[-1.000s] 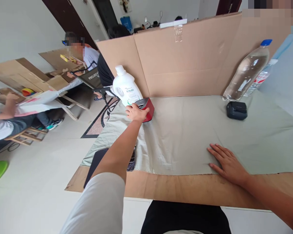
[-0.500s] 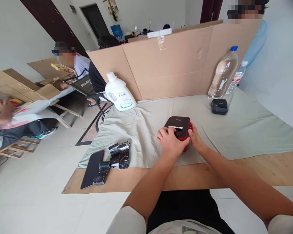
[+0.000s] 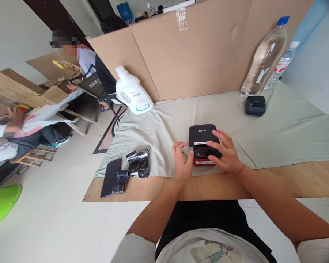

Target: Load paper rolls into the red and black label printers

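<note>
"The left hand [image 3: 183, 162] and the right hand [image 3: 227, 153]: how do they stand?"

"The left is loosely curled, thumb and forefinger close together at a small grey patch [image 3: 191, 149] (loose piece or part of the casing, I cannot tell), so whether it grips anything stays unclear to me. The right is open, its fingers spread and bent."

"Over what?"

"A black-topped, red-edged, boxy device [image 3: 203, 134]. It sits on the pale grey-green cloth [image 3: 290, 138] that covers the worktop [image 3: 153, 188], close to the bare wooden edge, between the two hands."

"Which way does it run?"

"Its long axis points away from the body, so each hand faces a long side."

"And the nearer hand?"

"The right: it overlaps the top, thumb and forefinger at the right end of a glossy black strip [image 3: 204, 152]. The left stays at the left edge."

"What else is about?"

"Leftward, a loose roll of shiny black film [image 3: 138, 162] overlaps a flat black slab [image 3: 110, 175]; a small dark rounded case [image 3: 255, 106] lies beyond the right hand, well apart."
</note>
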A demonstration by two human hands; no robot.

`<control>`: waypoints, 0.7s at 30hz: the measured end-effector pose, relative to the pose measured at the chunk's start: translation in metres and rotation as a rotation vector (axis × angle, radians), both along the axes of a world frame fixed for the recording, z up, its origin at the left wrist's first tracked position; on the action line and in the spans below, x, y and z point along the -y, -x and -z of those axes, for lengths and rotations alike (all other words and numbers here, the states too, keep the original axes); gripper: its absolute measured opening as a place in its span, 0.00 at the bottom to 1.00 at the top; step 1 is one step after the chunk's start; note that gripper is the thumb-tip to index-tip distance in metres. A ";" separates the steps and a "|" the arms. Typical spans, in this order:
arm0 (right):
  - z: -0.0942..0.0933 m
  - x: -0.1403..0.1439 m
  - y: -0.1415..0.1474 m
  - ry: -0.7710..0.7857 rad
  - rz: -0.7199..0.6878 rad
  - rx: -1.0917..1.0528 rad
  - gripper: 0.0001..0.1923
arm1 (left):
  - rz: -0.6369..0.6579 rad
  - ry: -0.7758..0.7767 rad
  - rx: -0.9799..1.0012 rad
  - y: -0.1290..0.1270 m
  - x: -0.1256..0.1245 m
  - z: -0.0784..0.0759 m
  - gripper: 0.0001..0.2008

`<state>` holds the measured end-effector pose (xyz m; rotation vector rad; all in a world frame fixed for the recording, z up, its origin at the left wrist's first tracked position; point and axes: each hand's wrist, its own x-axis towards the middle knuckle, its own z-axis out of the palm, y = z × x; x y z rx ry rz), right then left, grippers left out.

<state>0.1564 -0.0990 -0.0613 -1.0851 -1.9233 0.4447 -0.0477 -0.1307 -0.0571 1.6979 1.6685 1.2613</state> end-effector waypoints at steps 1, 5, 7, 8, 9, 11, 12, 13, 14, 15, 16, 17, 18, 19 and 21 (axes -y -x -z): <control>0.003 0.004 0.001 -0.061 -0.010 0.085 0.22 | 0.017 0.085 0.105 0.005 -0.012 -0.002 0.20; 0.024 0.015 0.012 -0.275 0.108 0.169 0.13 | 0.134 0.343 0.566 0.009 -0.045 -0.001 0.36; 0.031 0.015 0.017 -0.459 0.158 0.115 0.12 | 0.144 0.371 0.697 0.006 -0.050 0.004 0.41; 0.032 0.015 0.019 -0.540 0.167 0.094 0.13 | 0.138 0.370 0.727 0.005 -0.050 0.007 0.42; 0.032 0.015 0.020 -0.596 0.172 0.084 0.14 | 0.131 0.363 0.740 0.004 -0.049 0.008 0.43; 0.031 0.014 0.021 -0.632 0.179 0.089 0.14 | 0.124 0.357 0.746 0.003 -0.047 0.010 0.44; 0.029 0.014 0.021 -0.631 0.181 0.095 0.14 | 0.124 0.361 0.748 0.003 -0.046 0.011 0.44; 0.029 0.013 0.021 -0.626 0.176 0.100 0.14 | 0.126 0.366 0.748 0.002 -0.045 0.011 0.44; 0.028 0.013 0.020 -0.624 0.165 0.103 0.15 | 0.129 0.365 0.746 0.002 -0.044 0.011 0.44; 0.028 0.013 0.020 -0.625 0.148 0.105 0.15 | 0.133 0.360 0.743 0.002 -0.043 0.012 0.43; 0.028 0.012 0.019 -0.630 0.130 0.103 0.16 | 0.133 0.354 0.737 0.002 -0.042 0.011 0.42; 0.029 0.012 0.018 -0.636 0.116 0.099 0.16 | 0.127 0.344 0.721 0.002 -0.041 0.011 0.39; 0.030 0.011 0.018 -0.641 0.107 0.095 0.17 | 0.111 0.325 0.687 0.002 -0.040 0.009 0.36; 0.031 0.011 0.018 -0.645 0.103 0.091 0.17 | 0.087 0.290 0.628 0.002 -0.039 0.005 0.33; 0.033 0.010 0.018 -0.644 0.104 0.080 0.19 | 0.040 0.170 0.428 0.003 -0.041 -0.007 0.24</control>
